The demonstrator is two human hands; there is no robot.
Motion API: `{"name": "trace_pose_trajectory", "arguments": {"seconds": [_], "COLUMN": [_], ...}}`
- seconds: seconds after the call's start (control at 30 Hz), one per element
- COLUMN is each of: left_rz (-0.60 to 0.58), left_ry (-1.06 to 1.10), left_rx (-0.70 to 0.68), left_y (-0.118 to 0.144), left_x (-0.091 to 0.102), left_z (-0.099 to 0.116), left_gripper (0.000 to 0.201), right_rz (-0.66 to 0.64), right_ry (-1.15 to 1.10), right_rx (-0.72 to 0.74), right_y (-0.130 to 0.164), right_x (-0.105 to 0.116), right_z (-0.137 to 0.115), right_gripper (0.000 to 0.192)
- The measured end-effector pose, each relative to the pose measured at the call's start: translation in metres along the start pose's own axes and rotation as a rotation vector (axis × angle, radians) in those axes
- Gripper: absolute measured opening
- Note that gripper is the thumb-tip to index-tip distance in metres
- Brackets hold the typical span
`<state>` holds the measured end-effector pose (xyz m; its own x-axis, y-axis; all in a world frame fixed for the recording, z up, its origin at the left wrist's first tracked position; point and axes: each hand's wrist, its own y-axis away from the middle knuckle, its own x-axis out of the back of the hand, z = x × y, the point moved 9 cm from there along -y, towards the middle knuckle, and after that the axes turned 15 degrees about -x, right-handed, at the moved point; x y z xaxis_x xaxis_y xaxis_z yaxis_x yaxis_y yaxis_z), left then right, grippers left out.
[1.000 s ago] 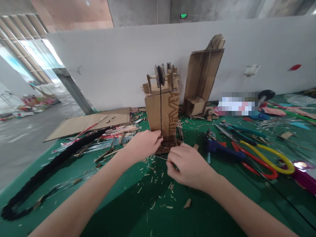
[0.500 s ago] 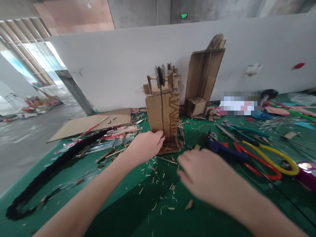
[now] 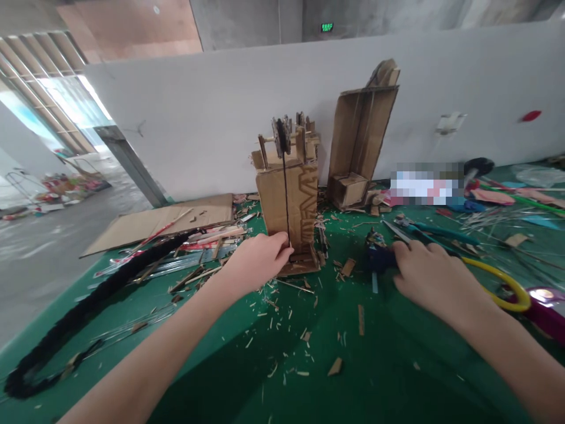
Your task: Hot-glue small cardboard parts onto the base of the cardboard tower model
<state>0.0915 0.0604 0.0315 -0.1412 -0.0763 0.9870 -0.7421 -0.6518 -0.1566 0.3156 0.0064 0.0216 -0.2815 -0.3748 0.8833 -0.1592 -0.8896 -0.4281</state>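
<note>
My left hand [image 3: 260,259] is closed at the foot of an upright cardboard box [image 3: 276,203], thumb and finger pinching the lower end of a black cord [image 3: 286,194]. That cord runs up the box's front to a cardboard pulley wheel [image 3: 281,135] on a stick axle at the top. On the right, my right hand [image 3: 436,282] has its fingers curled round a dark blue glue gun [image 3: 380,259], which lies on the table with its tip pointing away. My palm hides the rear of the gun.
Scissors with yellow handles [image 3: 507,285] and teal-handled pliers [image 3: 445,232] lie by my right hand. A second cardboard piece [image 3: 364,135] leans on the white wall [image 3: 198,118]. A fuzzy black strip [image 3: 97,294] curves along the left. Wood and cardboard scraps litter the green table [image 3: 335,388].
My right hand has moved right, from near the box to the glue gun, and closed on it; the gun has shifted slightly. My left hand stays on the cord.
</note>
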Motion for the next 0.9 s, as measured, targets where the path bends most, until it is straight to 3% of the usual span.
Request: {"name": "trace_pose_trajectory", "arguments": {"seconds": [0.1,0.17,0.27,0.37,0.47,0.6,0.9], "left_rz": [0.007,0.010,0.009,0.023,0.035,0.030,0.047], "left_ry": [0.021,0.002,-0.011,-0.017,-0.048,-0.057,-0.059], "left_rx": [0.015,0.021,0.003,-0.029,-0.029,-0.027,-0.047], "left_y": [0.000,0.001,0.001,0.001,0.001,0.002,0.002], "left_x": [0.002,0.006,0.011,0.014,0.015,0.013,0.014], "left_z": [-0.001,-0.001,0.001,0.005,0.004,0.002,0.003], "left_gripper": [0.030,0.031,0.032,0.031,0.032,0.032,0.031], "right_rz": [0.010,-0.017,-0.084,-0.014,0.047,0.092,0.053], "right_ry": [-0.107,-0.223,-0.391,-0.342,-0.284,-0.266,-0.219], "right_rx": [-0.031,0.106,0.422,0.531,0.569,0.553,0.545], "right_y": [0.000,0.008,0.035,0.052,0.057,0.053,0.053], "right_x": [0.016,0.024,0.033,0.036,0.035,0.033,0.025], "right_z": [0.005,-0.010,-0.049,-0.077,-0.095,-0.100,-0.103], "right_gripper": [0.010,0.014,0.022,0.025,0.019,0.014,0.014]}}
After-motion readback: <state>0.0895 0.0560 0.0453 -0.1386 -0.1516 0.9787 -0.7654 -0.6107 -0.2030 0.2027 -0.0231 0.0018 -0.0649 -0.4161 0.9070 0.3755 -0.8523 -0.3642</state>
